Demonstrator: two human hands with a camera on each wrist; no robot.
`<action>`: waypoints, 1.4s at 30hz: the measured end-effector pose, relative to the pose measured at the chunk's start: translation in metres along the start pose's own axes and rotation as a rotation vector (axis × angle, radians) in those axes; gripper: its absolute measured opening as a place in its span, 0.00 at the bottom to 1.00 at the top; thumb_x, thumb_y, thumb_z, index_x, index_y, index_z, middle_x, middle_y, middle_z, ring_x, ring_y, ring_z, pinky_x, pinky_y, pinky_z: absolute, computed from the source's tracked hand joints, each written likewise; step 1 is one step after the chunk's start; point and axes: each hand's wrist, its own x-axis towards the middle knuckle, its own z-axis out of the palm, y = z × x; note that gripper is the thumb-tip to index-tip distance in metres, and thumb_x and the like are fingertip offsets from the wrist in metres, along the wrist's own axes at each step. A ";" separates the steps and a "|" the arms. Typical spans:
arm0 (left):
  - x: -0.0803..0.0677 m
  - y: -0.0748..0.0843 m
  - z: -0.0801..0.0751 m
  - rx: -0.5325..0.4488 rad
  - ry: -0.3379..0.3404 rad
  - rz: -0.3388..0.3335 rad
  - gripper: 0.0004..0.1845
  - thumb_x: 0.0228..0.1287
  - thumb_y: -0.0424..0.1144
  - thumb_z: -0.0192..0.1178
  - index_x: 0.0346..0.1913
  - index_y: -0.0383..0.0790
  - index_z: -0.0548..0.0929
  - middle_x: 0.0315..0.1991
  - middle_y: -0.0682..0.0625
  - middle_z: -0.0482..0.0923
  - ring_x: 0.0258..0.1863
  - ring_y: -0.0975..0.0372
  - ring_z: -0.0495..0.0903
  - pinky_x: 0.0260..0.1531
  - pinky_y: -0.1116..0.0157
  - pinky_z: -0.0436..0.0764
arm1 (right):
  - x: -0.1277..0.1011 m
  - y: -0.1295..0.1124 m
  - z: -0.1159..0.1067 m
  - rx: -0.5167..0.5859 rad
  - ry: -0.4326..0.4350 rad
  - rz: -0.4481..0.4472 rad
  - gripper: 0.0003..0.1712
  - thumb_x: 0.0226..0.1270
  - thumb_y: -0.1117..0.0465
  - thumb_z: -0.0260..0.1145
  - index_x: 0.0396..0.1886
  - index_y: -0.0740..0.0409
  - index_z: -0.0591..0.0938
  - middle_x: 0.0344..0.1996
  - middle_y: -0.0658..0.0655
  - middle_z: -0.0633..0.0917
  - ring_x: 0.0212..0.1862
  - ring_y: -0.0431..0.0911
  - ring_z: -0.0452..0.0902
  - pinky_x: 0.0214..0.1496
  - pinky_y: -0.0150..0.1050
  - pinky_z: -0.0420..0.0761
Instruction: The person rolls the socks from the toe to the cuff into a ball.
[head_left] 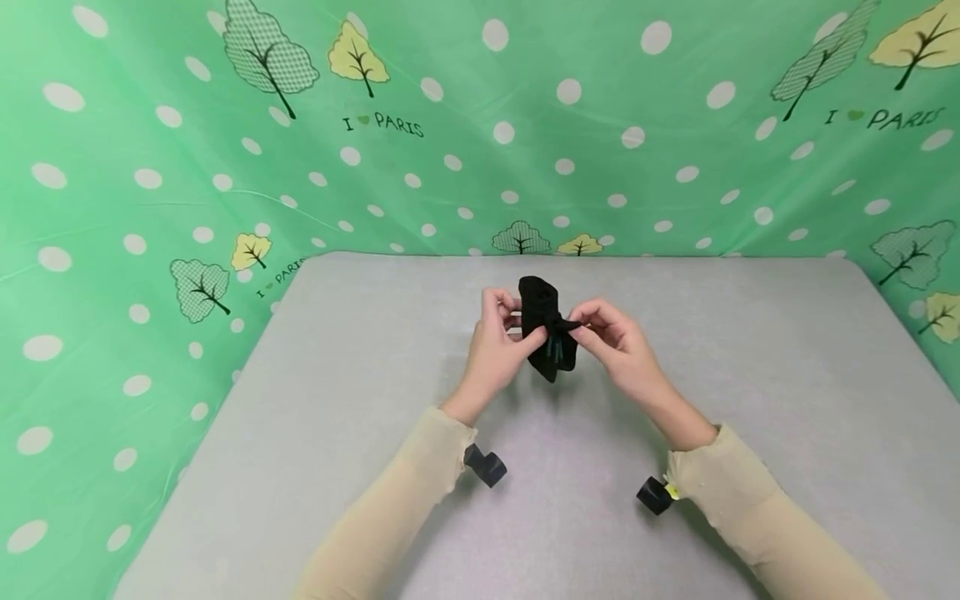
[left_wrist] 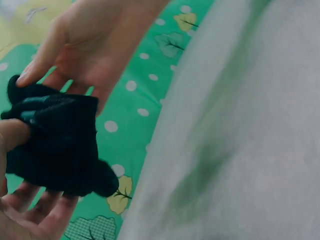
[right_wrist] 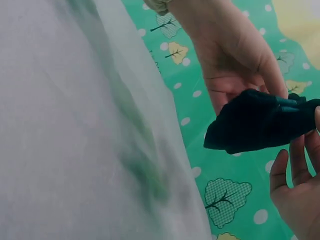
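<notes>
A small folded piece of black cloth [head_left: 538, 312], with teal lines on its front and a rounded tab at one end, is held up over the grey table between both hands. My left hand [head_left: 498, 346] grips its left side, thumb across the front and fingers behind. With thumb and fingertips, my right hand [head_left: 615, 337] pinches a narrow strip that sticks out to the right. In the left wrist view the cloth [left_wrist: 60, 145] shows a flat, squarish body. The right wrist view shows the same cloth [right_wrist: 255, 122] from its side, tapering to the pinched strip.
The grey tabletop [head_left: 337, 400] spreads out below the hands. A green polka-dot curtain [head_left: 450, 192] with printed trees hangs behind and beside it. Small black wrist cameras [head_left: 487, 467] stick out from the beige sleeves [head_left: 397, 500].
</notes>
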 end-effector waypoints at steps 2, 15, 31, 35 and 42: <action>-0.002 0.002 0.001 0.081 0.011 0.035 0.18 0.61 0.30 0.64 0.40 0.37 0.62 0.42 0.41 0.76 0.47 0.53 0.84 0.43 0.62 0.85 | 0.000 -0.001 0.001 -0.062 0.003 0.006 0.03 0.71 0.75 0.57 0.41 0.73 0.76 0.35 0.41 0.81 0.39 0.35 0.76 0.44 0.26 0.77; -0.012 0.008 0.007 0.187 -0.058 0.027 0.25 0.62 0.49 0.69 0.43 0.41 0.63 0.42 0.46 0.73 0.46 0.58 0.77 0.45 0.61 0.84 | 0.006 -0.003 0.002 -0.144 0.068 0.083 0.05 0.68 0.71 0.64 0.38 0.71 0.81 0.30 0.38 0.83 0.35 0.35 0.78 0.37 0.28 0.76; -0.008 -0.003 -0.003 -0.077 -0.166 0.027 0.12 0.69 0.34 0.62 0.41 0.36 0.67 0.44 0.44 0.73 0.49 0.54 0.81 0.48 0.62 0.78 | 0.000 -0.004 -0.006 0.060 0.036 0.150 0.07 0.70 0.72 0.61 0.37 0.58 0.81 0.32 0.41 0.84 0.35 0.35 0.79 0.42 0.27 0.80; -0.006 -0.005 -0.003 -0.159 -0.168 0.022 0.11 0.69 0.31 0.61 0.41 0.34 0.67 0.45 0.43 0.73 0.46 0.54 0.80 0.47 0.66 0.77 | -0.001 -0.004 -0.007 0.266 0.037 0.207 0.12 0.72 0.72 0.57 0.36 0.51 0.79 0.29 0.42 0.83 0.33 0.37 0.75 0.41 0.30 0.77; -0.009 -0.007 -0.003 -0.074 -0.176 0.010 0.22 0.65 0.34 0.66 0.56 0.40 0.68 0.55 0.42 0.80 0.53 0.52 0.83 0.52 0.60 0.84 | -0.001 -0.006 -0.009 0.196 0.021 0.215 0.10 0.75 0.70 0.56 0.38 0.51 0.77 0.28 0.42 0.81 0.33 0.36 0.73 0.41 0.28 0.76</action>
